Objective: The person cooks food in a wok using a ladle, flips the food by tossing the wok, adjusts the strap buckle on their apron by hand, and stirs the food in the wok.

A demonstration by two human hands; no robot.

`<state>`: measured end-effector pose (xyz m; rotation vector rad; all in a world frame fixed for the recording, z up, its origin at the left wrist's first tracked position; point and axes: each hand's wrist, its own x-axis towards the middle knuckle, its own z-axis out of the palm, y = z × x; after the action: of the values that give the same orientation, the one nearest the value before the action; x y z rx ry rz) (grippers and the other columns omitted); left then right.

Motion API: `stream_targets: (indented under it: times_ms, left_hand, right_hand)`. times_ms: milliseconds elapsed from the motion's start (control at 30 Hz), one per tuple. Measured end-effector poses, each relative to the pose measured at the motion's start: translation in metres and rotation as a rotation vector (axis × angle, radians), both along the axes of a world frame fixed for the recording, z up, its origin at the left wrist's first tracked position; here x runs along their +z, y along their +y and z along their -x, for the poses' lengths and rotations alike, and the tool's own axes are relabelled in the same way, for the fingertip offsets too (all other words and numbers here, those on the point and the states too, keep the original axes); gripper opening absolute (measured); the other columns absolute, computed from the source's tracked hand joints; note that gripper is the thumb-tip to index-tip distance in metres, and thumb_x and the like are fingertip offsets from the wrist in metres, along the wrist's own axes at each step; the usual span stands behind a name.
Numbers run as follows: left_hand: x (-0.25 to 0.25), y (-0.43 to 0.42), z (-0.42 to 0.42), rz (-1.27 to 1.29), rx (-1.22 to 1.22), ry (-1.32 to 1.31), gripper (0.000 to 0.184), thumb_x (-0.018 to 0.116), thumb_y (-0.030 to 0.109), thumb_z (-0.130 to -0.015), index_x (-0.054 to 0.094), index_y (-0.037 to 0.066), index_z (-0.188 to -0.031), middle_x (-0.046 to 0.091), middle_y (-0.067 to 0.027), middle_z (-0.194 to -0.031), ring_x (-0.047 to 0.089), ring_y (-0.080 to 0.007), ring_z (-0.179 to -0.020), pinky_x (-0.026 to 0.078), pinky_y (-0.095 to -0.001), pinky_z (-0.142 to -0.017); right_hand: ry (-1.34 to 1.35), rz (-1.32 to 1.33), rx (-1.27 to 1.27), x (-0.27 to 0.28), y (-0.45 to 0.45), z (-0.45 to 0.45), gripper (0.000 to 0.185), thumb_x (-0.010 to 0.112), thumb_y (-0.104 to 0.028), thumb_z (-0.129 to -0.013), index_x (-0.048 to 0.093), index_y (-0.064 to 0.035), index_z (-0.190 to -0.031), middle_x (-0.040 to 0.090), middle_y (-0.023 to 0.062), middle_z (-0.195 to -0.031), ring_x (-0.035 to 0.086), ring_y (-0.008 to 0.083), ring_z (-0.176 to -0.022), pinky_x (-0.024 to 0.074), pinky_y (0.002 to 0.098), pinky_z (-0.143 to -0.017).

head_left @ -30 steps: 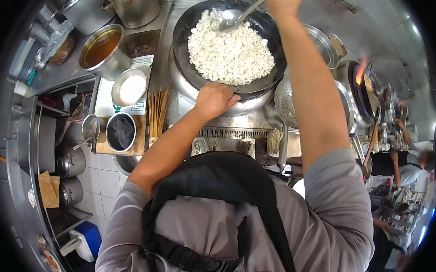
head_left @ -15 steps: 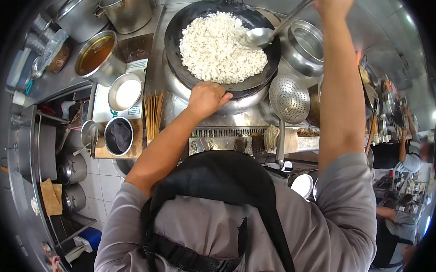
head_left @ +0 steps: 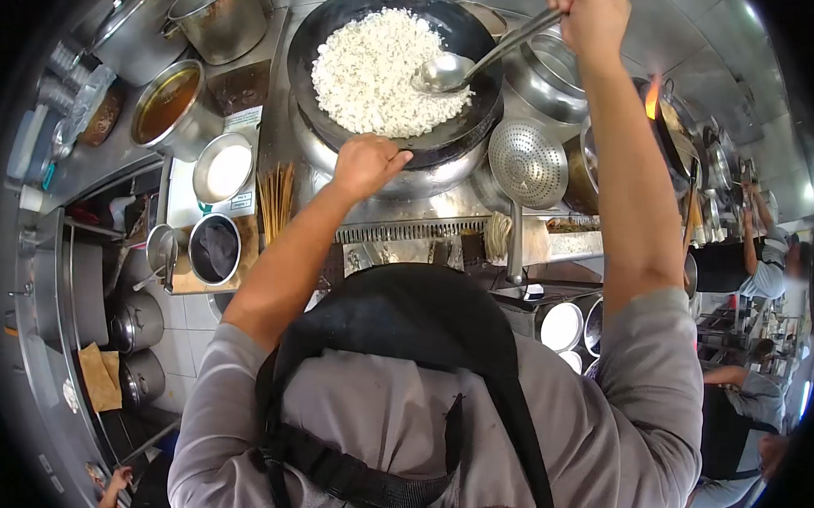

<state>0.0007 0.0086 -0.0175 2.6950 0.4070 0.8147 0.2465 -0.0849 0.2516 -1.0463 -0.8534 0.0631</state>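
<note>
Stainless-steel table surfaces (head_left: 278, 130) are running around a broad, round, blackened metal wok (head_left: 458, 29), with an orange flame (head_left: 653, 97) rising beyond, at about three o'clock. White, crumbly grains, probably cooked rice (head_left: 360, 79), are lying in a loose heap inside the wok. The left hand (head_left: 365, 166) is clenching the near edge at six o'clock, thumb pointing right; whether any cloth or handle is sitting beneath the palm, I cannot tell. The right hand (head_left: 599, 26) is grasping the upper end of a long-handled, silvery metal ladle (head_left: 443, 72), whose round bowl is resting among the grains at three o'clock. Just now the ladle is working at this side, having shifted from twelve o'clock, so the stirring is apparently bearing on the heap's right part. A round, perforated metal strainer (head_left: 529, 164) is lying at four o'clock, while a bundle of thin wooden sticks (head_left: 276, 198) is standing at seven and a tall steel pot of brown liquid (head_left: 195, 109) is waiting at nine.
</note>
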Motion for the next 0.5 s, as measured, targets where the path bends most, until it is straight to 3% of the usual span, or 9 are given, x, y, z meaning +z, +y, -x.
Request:
stream_targets:
  times_ms: [100, 233, 367, 433, 500]
  left_hand:
    - [0.000, 0.010, 0.000, -0.004, -0.077, -0.076, 0.034, 0.071, 0.028, -0.090, 0.059, 0.006, -0.067, 0.062, -0.0133, -0.070, 0.062, -0.0372, -0.072, 0.050, -0.0495, -0.069]
    - [-0.006, 0.005, 0.004, 0.024, -0.077, 0.021, 0.032, 0.068, 0.029, -0.092, 0.062, 0.006, -0.071, 0.064, -0.0135, -0.074, 0.063, -0.0371, -0.076, 0.049, -0.0496, -0.073]
    - [-0.008, 0.000, 0.002, -0.047, -0.021, -0.024, 0.029, 0.067, 0.029, -0.093, 0.061, 0.007, -0.075, 0.062, -0.0112, -0.077, 0.060, -0.0356, -0.082, 0.047, -0.0482, -0.078]
    - [-0.013, -0.001, 0.006, -0.033, -0.018, -0.069, 0.026, 0.068, 0.028, -0.093, 0.061, 0.007, -0.079, 0.059, -0.0109, -0.080, 0.057, -0.0352, -0.085, 0.045, -0.0471, -0.079]
    - [-0.009, 0.002, 0.008, -0.023, -0.038, -0.021, 0.026, 0.067, 0.029, -0.094, 0.061, 0.008, -0.080, 0.060, -0.0104, -0.080, 0.058, -0.0345, -0.084, 0.046, -0.0474, -0.079]
  right_hand:
    - [-0.089, -0.115, 0.048, 0.039, -0.019, 0.017, 0.026, 0.072, -0.008, -0.092, 0.051, -0.0089, -0.076, 0.048, 0.0021, -0.054, 0.047, 0.0140, -0.043, 0.0392, 0.0281, -0.042]
    - [0.077, 0.008, 0.025, -0.031, 0.015, 0.036, 0.025, 0.073, -0.009, -0.091, 0.052, -0.0090, -0.077, 0.047, 0.0006, -0.058, 0.042, 0.0112, -0.041, 0.0350, 0.0282, -0.040]
    - [0.024, -0.118, 0.214, 0.027, 0.005, 0.068, 0.024, 0.073, -0.001, -0.089, 0.053, -0.0086, -0.078, 0.046, -0.0013, -0.057, 0.046, 0.0112, -0.042, 0.0378, 0.0267, -0.042]
    - [0.058, -0.089, 0.266, 0.017, -0.002, 0.094, 0.023, 0.073, -0.002, -0.089, 0.054, -0.0085, -0.079, 0.046, -0.0015, -0.057, 0.046, 0.0111, -0.042, 0.0376, 0.0265, -0.042]
    - [-0.057, -0.035, 0.241, -0.034, 0.025, 0.088, 0.020, 0.074, -0.003, -0.089, 0.056, -0.0082, -0.081, 0.049, -0.0011, -0.056, 0.046, 0.0113, -0.042, 0.0376, 0.0267, -0.042]
